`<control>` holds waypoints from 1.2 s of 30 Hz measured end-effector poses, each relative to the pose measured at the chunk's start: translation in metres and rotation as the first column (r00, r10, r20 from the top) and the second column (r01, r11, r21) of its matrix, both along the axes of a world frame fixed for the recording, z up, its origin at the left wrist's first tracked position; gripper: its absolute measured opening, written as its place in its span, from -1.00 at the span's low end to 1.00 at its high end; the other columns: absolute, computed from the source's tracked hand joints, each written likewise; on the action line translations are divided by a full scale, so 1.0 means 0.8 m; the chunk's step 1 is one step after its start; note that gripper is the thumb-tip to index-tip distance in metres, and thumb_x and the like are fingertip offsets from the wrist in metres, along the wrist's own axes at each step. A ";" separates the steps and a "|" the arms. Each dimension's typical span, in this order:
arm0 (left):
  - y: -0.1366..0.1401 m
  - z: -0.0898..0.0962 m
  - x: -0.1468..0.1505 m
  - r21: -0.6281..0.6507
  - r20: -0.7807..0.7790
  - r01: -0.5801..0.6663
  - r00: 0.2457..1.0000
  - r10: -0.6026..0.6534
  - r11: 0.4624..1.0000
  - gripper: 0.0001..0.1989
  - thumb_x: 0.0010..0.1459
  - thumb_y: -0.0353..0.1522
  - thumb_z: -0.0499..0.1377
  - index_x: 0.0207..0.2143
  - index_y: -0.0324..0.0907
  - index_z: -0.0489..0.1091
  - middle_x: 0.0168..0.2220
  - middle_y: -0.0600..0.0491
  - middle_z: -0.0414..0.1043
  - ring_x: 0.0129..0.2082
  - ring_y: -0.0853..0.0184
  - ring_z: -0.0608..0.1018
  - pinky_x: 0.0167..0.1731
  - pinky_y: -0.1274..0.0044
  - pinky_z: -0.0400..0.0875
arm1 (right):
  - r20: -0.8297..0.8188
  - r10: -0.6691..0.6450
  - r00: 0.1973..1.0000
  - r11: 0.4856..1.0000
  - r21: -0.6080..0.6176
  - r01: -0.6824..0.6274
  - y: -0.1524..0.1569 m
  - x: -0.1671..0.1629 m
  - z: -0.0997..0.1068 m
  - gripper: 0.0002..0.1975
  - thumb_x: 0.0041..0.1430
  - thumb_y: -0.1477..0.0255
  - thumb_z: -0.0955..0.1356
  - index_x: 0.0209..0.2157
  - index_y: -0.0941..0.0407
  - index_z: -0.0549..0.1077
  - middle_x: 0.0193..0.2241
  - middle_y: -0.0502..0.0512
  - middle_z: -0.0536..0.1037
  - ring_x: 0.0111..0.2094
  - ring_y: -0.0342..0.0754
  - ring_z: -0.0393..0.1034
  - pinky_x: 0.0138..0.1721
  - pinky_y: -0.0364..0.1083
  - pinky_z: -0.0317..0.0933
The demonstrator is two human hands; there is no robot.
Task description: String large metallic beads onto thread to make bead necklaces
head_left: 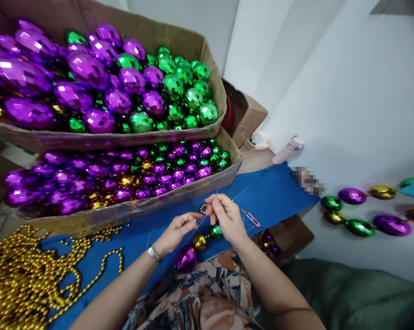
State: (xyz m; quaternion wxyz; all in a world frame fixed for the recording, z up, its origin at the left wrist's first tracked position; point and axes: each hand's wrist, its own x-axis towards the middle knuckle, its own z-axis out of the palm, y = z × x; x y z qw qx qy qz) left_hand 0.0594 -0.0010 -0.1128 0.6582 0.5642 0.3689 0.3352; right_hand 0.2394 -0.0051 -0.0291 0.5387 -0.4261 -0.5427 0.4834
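In front of my chest my left hand (180, 230) is closed, thumb against the fingers, with a thin clear thread (202, 222) at its fingertips. My right hand (226, 217) pinches the thread close by; a thin tip shows above its fingers, too fine to name surely. Beneath the hands hangs a short string of faceted beads: a purple bead (186, 260), a gold bead (199, 242) and a green bead (215, 231), the last partly behind my right hand. Small gold beads (203, 208) lie behind the fingers. Pink thread snips (251, 217) rest right of my right hand.
Two cardboard boxes (214, 183) of purple, green and gold beads stand beyond the blue cloth (262, 188). Gold bead chains (24, 270) pile up at left. A pale bottle (288, 149) stands at the back; a finished-looking bead garland (360, 227) hangs at right.
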 end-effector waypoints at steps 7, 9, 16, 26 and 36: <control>-0.030 -0.050 -0.060 0.493 -0.628 0.062 0.716 0.305 0.868 -0.78 0.22 -0.25 0.06 -0.33 -0.14 0.46 -0.13 -0.09 0.47 -0.05 0.11 0.46 -0.03 0.21 0.35 | -0.053 -0.032 0.998 0.999 0.020 0.034 0.004 0.008 -0.008 -0.76 0.33 0.25 0.22 -0.29 0.12 0.37 -0.48 -0.04 0.47 -0.65 -0.30 0.28 -0.58 -0.27 0.16; -0.045 -0.047 -0.056 0.554 -0.620 0.004 0.669 0.409 0.833 -0.69 0.25 -0.24 0.03 -0.01 -0.12 0.38 0.10 -0.11 0.33 0.10 0.11 0.38 0.07 0.20 0.30 | -0.062 0.016 0.998 1.000 0.015 -0.015 0.002 0.000 -0.009 -0.76 0.34 0.26 0.21 -0.29 0.11 0.37 -0.56 -0.09 0.41 -0.64 -0.29 0.28 -0.57 -0.27 0.17; -0.059 -0.007 -0.015 0.699 -0.536 0.144 0.753 0.380 0.701 -0.36 0.19 -0.23 0.13 0.26 -0.14 0.01 0.22 -0.21 0.16 0.21 0.06 0.25 0.12 0.18 0.28 | 0.013 0.180 0.984 0.984 0.005 -0.180 -0.010 -0.028 -0.006 -0.73 0.36 0.26 0.19 -0.24 0.12 0.39 -0.65 -0.13 0.29 -0.63 -0.27 0.21 -0.53 -0.25 0.13; 0.130 0.184 -0.077 0.969 -0.199 -0.002 0.584 0.787 0.247 -0.74 0.23 -0.38 0.07 -0.03 -0.20 0.34 -0.09 -0.11 0.44 -0.05 0.17 0.45 -0.02 0.31 0.36 | 0.155 0.112 0.982 0.993 -0.061 -0.104 -0.020 -0.018 -0.032 -0.65 0.36 0.22 0.15 -0.11 0.16 0.39 -0.64 -0.12 0.25 -0.60 -0.22 0.19 -0.51 -0.22 0.11; 0.272 0.261 -0.085 0.710 -0.691 0.202 0.016 0.723 0.675 -0.38 0.08 0.01 0.09 0.01 -0.29 0.32 -0.02 -0.29 0.31 -0.10 -0.19 0.46 -0.18 0.13 0.35 | 0.267 0.082 0.960 0.995 -0.078 -0.063 -0.032 -0.017 -0.043 -0.64 0.36 0.23 0.15 -0.07 0.14 0.40 -0.63 -0.08 0.27 -0.60 -0.18 0.21 -0.54 -0.20 0.11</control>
